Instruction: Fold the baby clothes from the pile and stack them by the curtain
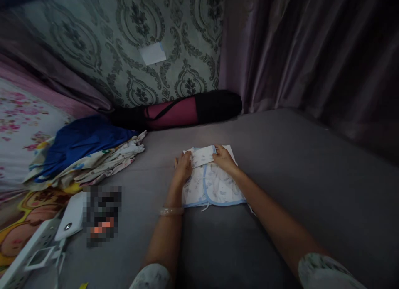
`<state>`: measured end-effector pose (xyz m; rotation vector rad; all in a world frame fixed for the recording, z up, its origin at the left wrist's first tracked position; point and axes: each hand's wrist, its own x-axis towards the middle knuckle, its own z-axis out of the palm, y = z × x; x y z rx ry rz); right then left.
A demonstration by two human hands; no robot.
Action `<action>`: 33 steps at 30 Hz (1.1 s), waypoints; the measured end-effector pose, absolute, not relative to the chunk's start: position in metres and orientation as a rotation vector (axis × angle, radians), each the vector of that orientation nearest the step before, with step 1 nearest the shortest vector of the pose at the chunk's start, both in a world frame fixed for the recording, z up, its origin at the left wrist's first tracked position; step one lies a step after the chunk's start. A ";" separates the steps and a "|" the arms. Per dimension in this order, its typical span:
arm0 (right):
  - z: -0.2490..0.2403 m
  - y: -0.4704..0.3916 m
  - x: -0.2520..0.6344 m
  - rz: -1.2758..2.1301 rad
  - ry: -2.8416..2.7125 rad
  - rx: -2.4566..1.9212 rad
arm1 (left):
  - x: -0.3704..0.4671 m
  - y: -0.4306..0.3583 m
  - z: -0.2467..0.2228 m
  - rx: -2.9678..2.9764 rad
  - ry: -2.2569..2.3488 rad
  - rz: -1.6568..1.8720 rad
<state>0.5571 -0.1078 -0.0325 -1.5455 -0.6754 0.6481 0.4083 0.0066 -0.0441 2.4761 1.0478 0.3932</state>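
Observation:
A small white baby top (218,187) with a pale print, blue edging and thin ties lies spread on the grey sheet (215,243). Across its upper part sits a narrow folded flap of the same cloth (203,156); whether it is a sleeve I cannot tell. My left hand (183,166) pinches the flap at its left end, and a pale bangle circles that wrist. At the flap's right end, my right hand (225,159) has its fingers closed on the cloth. Both hands rest low over the garment, covering parts of its sides.
A long black and maroon bag (174,113) lies against the patterned wall. Blue cloth (90,135) and printed cloth are heaped at the left. Nearer me on the left are a white power strip (28,249), a white device (72,216) with a cable, and a blurred patch. Curtains hang on the right.

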 end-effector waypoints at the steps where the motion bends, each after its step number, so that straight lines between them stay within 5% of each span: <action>1: -0.034 -0.109 0.559 0.541 -0.754 -1.648 | 0.407 0.007 -0.046 2.504 1.054 0.354; 7: -0.046 -0.118 0.558 0.138 -1.207 -1.862 | 0.403 0.014 -0.049 2.568 1.065 0.242; 24: -0.042 -0.126 0.547 -0.034 -1.403 -2.138 | 0.404 0.010 -0.029 2.787 1.079 -0.005; 33: -0.034 -0.119 0.534 -0.169 -1.712 -2.087 | 0.428 -0.016 -0.030 3.003 1.022 0.346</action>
